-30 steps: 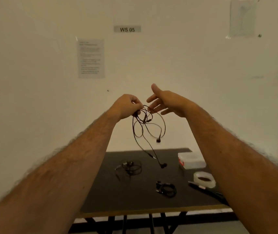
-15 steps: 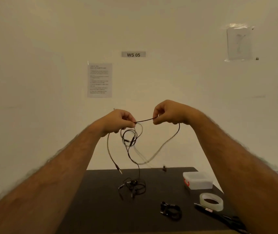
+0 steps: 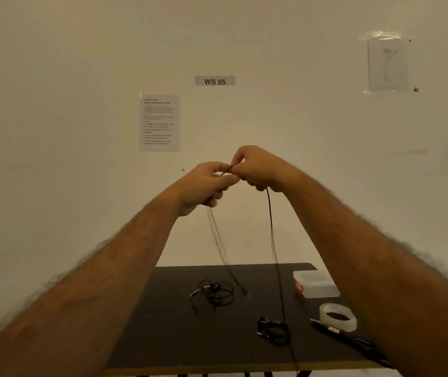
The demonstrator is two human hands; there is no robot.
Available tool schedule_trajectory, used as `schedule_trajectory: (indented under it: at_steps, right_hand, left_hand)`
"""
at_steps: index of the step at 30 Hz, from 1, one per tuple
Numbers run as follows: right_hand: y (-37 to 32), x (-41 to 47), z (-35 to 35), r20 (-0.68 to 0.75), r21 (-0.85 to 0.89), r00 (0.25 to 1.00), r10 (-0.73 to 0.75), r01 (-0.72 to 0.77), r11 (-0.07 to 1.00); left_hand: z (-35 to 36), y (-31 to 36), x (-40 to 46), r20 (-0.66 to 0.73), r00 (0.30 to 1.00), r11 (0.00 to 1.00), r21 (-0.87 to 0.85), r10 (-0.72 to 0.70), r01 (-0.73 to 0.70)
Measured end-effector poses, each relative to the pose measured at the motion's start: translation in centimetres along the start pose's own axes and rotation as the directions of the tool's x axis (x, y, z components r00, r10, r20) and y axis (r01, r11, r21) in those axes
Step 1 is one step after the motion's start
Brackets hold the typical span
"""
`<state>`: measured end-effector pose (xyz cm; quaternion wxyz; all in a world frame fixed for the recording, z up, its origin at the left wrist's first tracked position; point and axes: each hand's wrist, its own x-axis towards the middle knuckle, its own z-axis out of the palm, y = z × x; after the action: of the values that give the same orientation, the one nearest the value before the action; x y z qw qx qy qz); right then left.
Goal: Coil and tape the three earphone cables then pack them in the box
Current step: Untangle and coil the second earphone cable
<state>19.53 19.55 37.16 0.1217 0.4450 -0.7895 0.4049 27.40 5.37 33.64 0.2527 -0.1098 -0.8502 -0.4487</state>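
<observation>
Left hand (image 3: pixel 206 183) and right hand (image 3: pixel 258 170) pinch the earphone cable (image 3: pixel 272 235) raised, letting strands hang untangled for coiling.

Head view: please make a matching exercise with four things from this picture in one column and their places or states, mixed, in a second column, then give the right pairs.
Things
1. held earphone cable
2. tape roll
3. plastic box
4. loose earphone cable

Places or states
A. lid on, red latch, at the table's far right
B. hangs from both hands
C. tangled, mid-table
D. lies flat, nearer than the box

Pairs: 1-B, 2-D, 3-A, 4-C
</observation>
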Motion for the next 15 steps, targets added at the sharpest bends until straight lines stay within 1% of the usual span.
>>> schedule_trajectory:
  at_steps: [2,4,6,7,8,9,10,11,12,14,15]
  right_hand:
    - [0.0,-0.2,-0.6,0.011,0.108,1.000,-0.012,0.011,0.994]
    - [0.5,-0.6,-1.8,0.111,0.146,0.993,-0.025,0.008,0.989]
    - [1.5,-1.2,-3.0,0.254,0.096,0.967,-0.002,-0.023,0.995]
    - [2.1,-1.4,-3.5,0.290,0.041,0.956,0.031,-0.045,0.998]
    - [2.7,-1.5,-3.9,0.283,-0.025,0.956,0.076,-0.071,0.997]
    - [3.3,-1.5,-4.1,0.241,-0.082,0.963,0.118,-0.101,0.992]
    - [3.8,-1.5,-4.3,0.188,-0.108,0.971,0.146,-0.127,0.986]
    - [4.1,-1.6,-4.4,0.144,-0.085,0.978,0.154,-0.143,0.986]
    - [4.2,-1.6,-4.4,0.116,-0.028,0.982,0.147,-0.145,0.989]
    - [3.8,-1.7,-4.1,0.083,0.077,0.990,0.118,-0.124,0.989]
    - [3.4,-1.8,-3.7,0.065,0.092,0.992,0.110,-0.116,0.989]
  left_hand:
    - [-0.3,-0.1,0.0,-0.002,1.000,0.999,0.033,0.018,-0.017]
    - [-1.1,-0.2,-0.3,-0.034,0.999,1.000,0.008,0.011,-0.011]
    - [-2.3,-1.1,-0.5,-0.128,0.992,0.998,-0.057,-0.006,-0.001]
    - [-2.9,-1.7,-0.4,-0.188,0.982,0.997,-0.082,-0.022,0.007]
    - [-3.4,-2.4,-0.4,-0.247,0.968,0.994,-0.104,-0.045,0.020]
    - [-3.7,-3.2,-0.4,-0.287,0.955,0.990,-0.139,-0.077,0.038]
    - [-4.0,-4.0,-0.4,-0.302,0.947,0.983,-0.176,-0.112,0.060]
    - [-4.1,-4.7,-0.4,-0.292,0.945,0.977,-0.191,-0.146,0.092]
    - [-3.9,-5.2,-0.5,-0.268,0.946,0.978,-0.154,-0.181,0.143]
    - [-3.1,-5.9,-0.5,-0.226,0.944,0.965,0.051,-0.241,0.258]
    - [-2.6,-6.1,-0.4,-0.233,0.944,0.948,0.160,-0.236,0.276]
